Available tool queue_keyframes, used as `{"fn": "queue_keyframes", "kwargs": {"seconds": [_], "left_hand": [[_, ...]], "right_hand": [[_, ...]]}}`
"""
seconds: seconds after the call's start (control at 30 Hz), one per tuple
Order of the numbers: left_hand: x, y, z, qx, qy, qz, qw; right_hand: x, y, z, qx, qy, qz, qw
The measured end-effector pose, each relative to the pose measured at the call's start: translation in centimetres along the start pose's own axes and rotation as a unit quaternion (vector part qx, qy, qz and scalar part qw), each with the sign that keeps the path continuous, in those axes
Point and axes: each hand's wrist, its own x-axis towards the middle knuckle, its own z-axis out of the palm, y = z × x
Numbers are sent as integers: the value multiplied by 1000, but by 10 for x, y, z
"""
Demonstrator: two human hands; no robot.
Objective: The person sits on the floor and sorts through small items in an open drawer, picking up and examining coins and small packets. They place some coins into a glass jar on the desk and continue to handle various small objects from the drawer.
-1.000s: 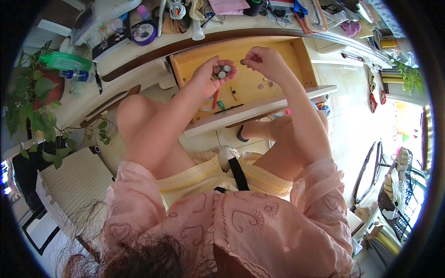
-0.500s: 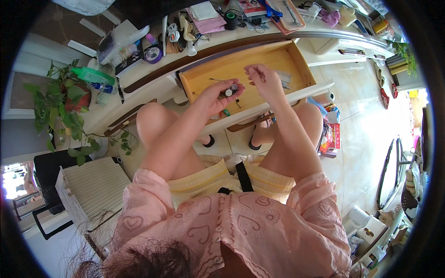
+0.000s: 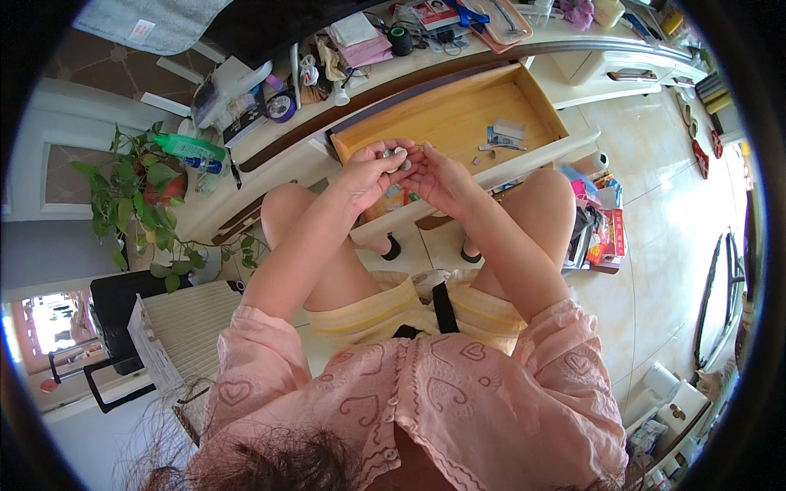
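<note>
Over the near left part of the open wooden drawer (image 3: 467,106), my two hands meet. My left hand (image 3: 366,178) is closed around several small, pale, round pieces (image 3: 403,159); their kind is too small to tell. Against its fingertips rests my right hand (image 3: 440,180), fingers bent and pressed together. Whether it grips one of the small pieces is hidden. Inside the drawer, to the right of my hands, lie a small tube (image 3: 505,142), a clear packet (image 3: 509,128) and a tiny pinkish piece (image 3: 476,161). Other small things lie partly hidden beneath my hands.
The cabinet top holds pink papers (image 3: 365,51), a purple tape roll (image 3: 281,107), a green bottle (image 3: 189,147) and a tray (image 3: 509,24). A potted plant (image 3: 155,184) trails at the left. Colourful packages (image 3: 606,233) stand on the floor beside my right knee.
My right hand has come down and left to meet my left hand, which has turned its fingers over the small pieces. The whole view has shifted slightly.
</note>
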Motion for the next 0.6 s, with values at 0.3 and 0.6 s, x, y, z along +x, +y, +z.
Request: {"fn": "queue_keyframes", "kwargs": {"seconds": [0.3, 0.6], "left_hand": [[5, -12, -11, -78, 5, 15, 997], [6, -7, -10, -96, 6, 23, 995]], "right_hand": [[9, 5, -14, -30, -26, -17, 999], [4, -7, -7, -570, 88, -389, 718]]}}
